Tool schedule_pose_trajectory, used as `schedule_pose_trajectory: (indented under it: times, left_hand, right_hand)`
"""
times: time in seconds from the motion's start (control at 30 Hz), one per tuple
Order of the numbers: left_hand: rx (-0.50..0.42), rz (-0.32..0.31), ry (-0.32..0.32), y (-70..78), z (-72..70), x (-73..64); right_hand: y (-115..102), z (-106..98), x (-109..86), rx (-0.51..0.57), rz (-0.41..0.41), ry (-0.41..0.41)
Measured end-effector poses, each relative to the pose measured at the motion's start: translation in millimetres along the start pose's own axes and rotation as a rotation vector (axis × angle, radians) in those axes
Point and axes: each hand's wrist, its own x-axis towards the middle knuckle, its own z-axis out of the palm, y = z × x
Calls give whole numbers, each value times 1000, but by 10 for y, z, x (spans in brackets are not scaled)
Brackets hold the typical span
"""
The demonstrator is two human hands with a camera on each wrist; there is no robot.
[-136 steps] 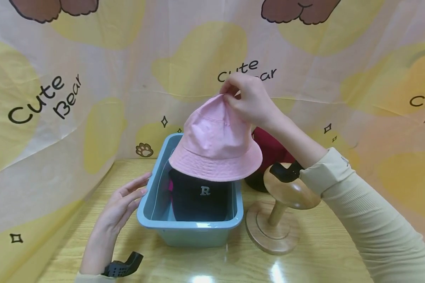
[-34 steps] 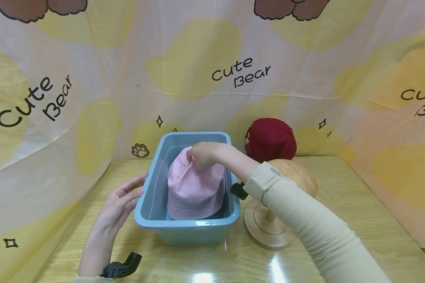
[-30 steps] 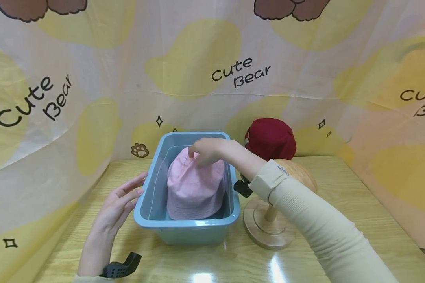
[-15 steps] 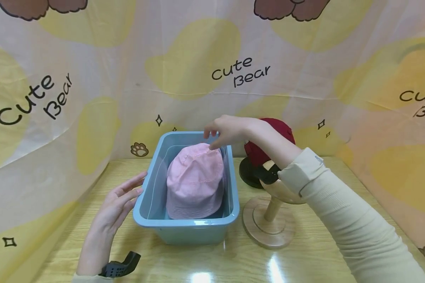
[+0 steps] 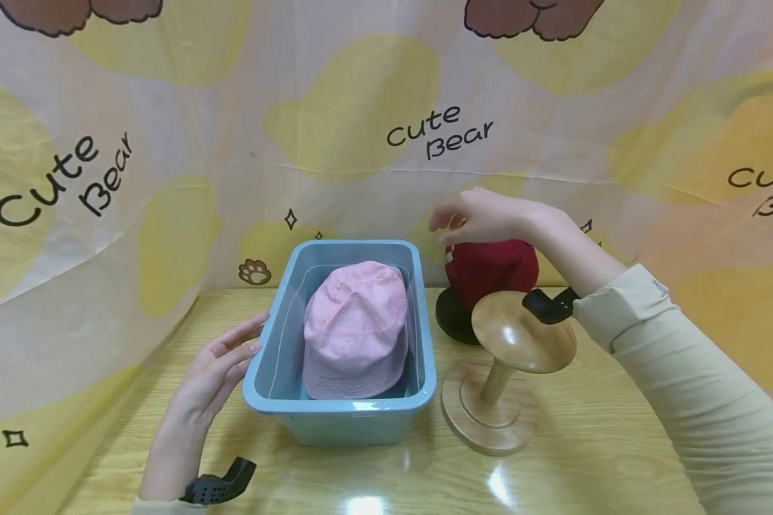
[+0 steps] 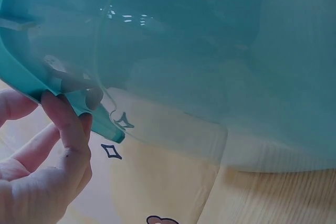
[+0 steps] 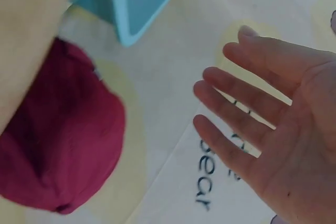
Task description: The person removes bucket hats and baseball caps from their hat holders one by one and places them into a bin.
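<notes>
A pink bucket hat (image 5: 357,322) lies crown up inside the light blue plastic tub (image 5: 341,408). Against the tub's left rim rest the relaxed fingers of my left hand (image 5: 215,372). In the left wrist view those fingertips (image 6: 55,106) touch the rim and outer wall. My right hand (image 5: 489,214) hangs in the air, holding nothing, in front of and above a dark red cap (image 5: 492,272). Its fingers are spread and slightly bent in the right wrist view, apart from the cap. Whatever lies beneath the pink hat is hidden.
To the tub's right stands a wooden hat stand (image 5: 522,332) with a round base. Behind it, the red cap sits above a black round base (image 5: 454,315). A printed curtain (image 5: 341,129) bounds the wooden table (image 5: 592,429) at the back and sides.
The right hand lowered the pink hat into the tub over a dark cap marked R, let go, then rose and moved right. The left hand has stayed at the rim.
</notes>
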Motion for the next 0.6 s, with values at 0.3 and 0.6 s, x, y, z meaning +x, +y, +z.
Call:
schedule_pose_trajectory:
  times: [0.3,0.6]
  left_hand:
    - [3,-1,-1,21,12,-24]
    - [11,-10,8,28,16,-34]
  right_hand:
    - [312,82,-213,-4,-44,149]
    - [591,205,-398,-26,-41,275]
